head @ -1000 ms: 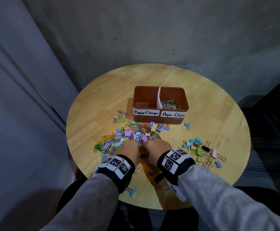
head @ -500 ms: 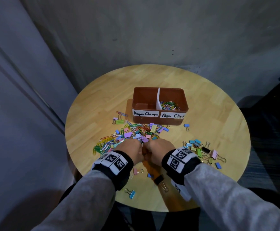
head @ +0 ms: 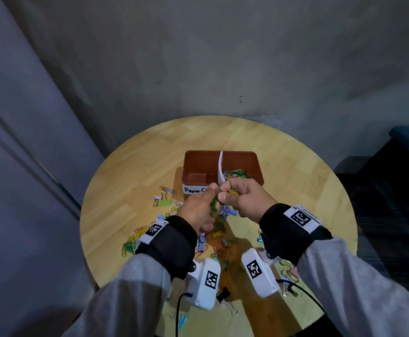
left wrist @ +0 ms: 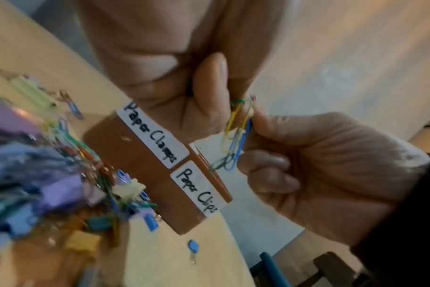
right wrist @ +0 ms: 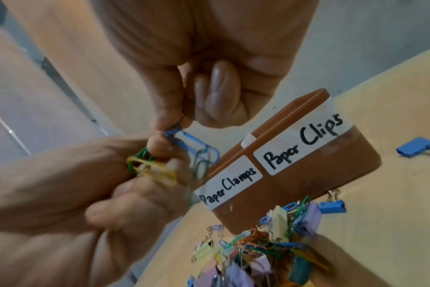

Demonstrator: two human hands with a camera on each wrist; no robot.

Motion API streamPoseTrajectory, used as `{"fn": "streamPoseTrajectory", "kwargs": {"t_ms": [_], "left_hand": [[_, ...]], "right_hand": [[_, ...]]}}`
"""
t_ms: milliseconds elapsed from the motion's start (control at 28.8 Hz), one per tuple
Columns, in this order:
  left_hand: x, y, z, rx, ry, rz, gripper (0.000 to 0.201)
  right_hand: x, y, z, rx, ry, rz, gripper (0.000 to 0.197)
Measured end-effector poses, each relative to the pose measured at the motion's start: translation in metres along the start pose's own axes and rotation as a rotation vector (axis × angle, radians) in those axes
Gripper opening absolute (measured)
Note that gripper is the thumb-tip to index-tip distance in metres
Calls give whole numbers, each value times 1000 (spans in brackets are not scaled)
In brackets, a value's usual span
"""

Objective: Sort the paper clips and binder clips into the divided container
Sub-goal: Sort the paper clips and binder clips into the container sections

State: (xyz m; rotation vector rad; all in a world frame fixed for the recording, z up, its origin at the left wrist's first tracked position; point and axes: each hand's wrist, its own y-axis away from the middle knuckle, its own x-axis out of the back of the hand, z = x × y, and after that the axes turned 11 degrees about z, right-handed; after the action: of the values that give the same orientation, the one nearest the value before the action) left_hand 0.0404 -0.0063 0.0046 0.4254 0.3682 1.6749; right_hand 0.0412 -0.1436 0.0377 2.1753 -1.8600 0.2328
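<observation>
Head view: both hands have come up off the round wooden bench (head: 135,171), where a second ago they were down in the mixed heap of coloured clips (head: 217,233), and now meet in the air just in front of the brown divided plastic container (head: 257,166). The left hand (head: 198,210) has its fingers curled round a small bunch of green and yellow wire paper clips (head: 213,205); the right hand (head: 243,201) pinches a yellow one of the tangle. I judge a handful has been gathered and is being pulled apart before the drop. The container's right compartment already holds a small heap of coloured paper clips (head: 237,173); the left one looks empty, so far as the hands leave it visible.

Left wrist view: the thumb and fingers (left wrist: 211,77) clamp the tops of yellow, green and blue clips (left wrist: 236,136) that hang linked together, the right hand (left wrist: 331,170) gripping them from the other side. Behind, the labels read "Paper Clamps" (left wrist: 151,134) and "Paper Clips" (left wrist: 197,190).

Right wrist view: the right fingers (right wrist: 167,108) pinch a blue paper clip (right wrist: 192,141), while the left hand (right wrist: 62,184) holds the green and yellow ones. Pastel folding binder clips (right wrist: 307,219) lie against the container's front wall, unsorted.
</observation>
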Motion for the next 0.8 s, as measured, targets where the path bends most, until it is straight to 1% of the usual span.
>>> {"fn": "streamPoseTrajectory", "kwargs": {"t_ms": [104,174,278,382,486,556,660,729,799], "left_hand": [[-20,1,6,114,262,4,40],[-29,0,14,175,369,-9,46],[-33,-15,21,229,381,-22,53],[-36,-28,23,279,394,-54,51],[-47,-36,36,284,446,-90,47],[-54,-44,49,244,434,-83,43],[-57,-55,67,186,307,-44,35],[-59,-60,75,162,204,-12,30],[-62,-65,80,161,147,24,27]], "right_hand": [[1,-7,3,-69,-92,30,27],[3,-14,7,-124,-142,63,27],[14,-23,6,-184,-247,130,28],[28,-33,5,-219,-344,173,29],[37,-47,2,-236,-349,183,28],[43,-60,0,-269,-340,203,27],[57,-78,-3,-372,-315,281,25],[63,-89,-1,-424,-205,315,26],[64,-100,4,-463,-72,318,25]]}}
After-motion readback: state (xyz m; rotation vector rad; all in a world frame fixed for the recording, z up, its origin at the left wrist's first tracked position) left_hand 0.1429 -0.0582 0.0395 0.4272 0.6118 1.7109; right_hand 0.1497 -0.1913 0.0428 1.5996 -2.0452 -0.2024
